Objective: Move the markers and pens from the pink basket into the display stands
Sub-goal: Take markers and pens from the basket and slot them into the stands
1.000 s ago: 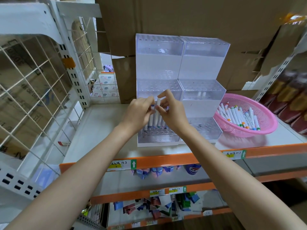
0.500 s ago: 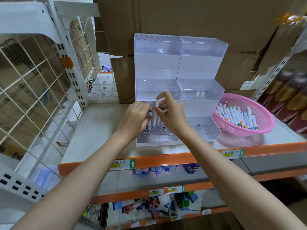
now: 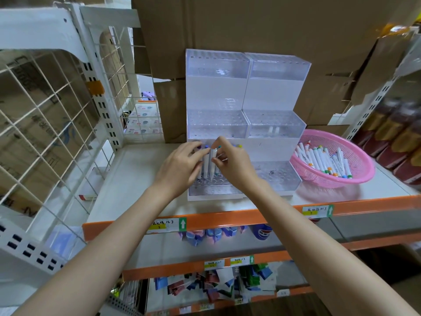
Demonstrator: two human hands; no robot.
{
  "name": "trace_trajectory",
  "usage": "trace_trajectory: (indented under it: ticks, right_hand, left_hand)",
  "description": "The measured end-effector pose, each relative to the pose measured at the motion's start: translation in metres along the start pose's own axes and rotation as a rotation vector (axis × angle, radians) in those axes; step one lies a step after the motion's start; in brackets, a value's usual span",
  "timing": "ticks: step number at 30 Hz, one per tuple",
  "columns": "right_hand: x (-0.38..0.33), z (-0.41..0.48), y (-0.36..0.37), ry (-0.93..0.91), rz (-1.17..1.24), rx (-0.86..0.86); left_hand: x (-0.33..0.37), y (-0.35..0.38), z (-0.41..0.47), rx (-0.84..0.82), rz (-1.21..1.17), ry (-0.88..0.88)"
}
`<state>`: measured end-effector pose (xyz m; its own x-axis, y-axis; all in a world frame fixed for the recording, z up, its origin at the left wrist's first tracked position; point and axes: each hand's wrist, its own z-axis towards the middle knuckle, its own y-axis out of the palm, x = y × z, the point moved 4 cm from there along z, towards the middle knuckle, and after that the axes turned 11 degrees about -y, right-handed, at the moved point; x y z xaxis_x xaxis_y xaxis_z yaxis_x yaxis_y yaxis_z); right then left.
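Two clear tiered display stands sit side by side on the shelf, the left stand (image 3: 216,124) and the right stand (image 3: 275,126). Both my hands work at the left stand's lowest tier. My right hand (image 3: 232,163) pinches a white marker (image 3: 213,164) that stands upright with its tip at the holes. My left hand (image 3: 182,167) curls its fingers round a neighbouring upright marker (image 3: 206,165). A few more markers stand in that tier, partly hidden by my hands. The pink basket (image 3: 362,169) at the right holds several white markers (image 3: 323,160) with coloured caps.
Cardboard boxes (image 3: 250,23) rise behind the stands. A white wire rack (image 3: 57,115) closes off the left side. The shelf's orange front edge (image 3: 227,220) carries price labels, and packaged goods lie on the lower shelves. Dark bottles (image 3: 401,133) stand at the far right.
The marker in my right hand has come down lower, toward the holes of the bottom tier. Both hands have stayed at the left stand.
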<state>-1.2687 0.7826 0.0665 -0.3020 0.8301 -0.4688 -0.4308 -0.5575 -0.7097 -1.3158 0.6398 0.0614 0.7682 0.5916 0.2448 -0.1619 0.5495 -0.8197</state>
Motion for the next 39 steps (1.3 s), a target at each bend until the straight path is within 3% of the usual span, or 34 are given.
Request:
trace_trajectory:
  ticks: [16,25,39]
  right_hand:
    - [0.0,-0.001,0.002,0.027,-0.014,-0.047]
    - [0.019,-0.034,-0.029,-0.032,-0.114,0.013]
    - [0.116,-0.107,-0.141,0.33,-0.365,-0.048]
  left_hand:
    - [0.005,0.0,-0.004,-0.019,0.043,-0.063]
    - [0.042,0.01,0.004,0.027,0.2,0.04]
    - [0.167,0.09,0.066,-0.213,0.069,0.217]
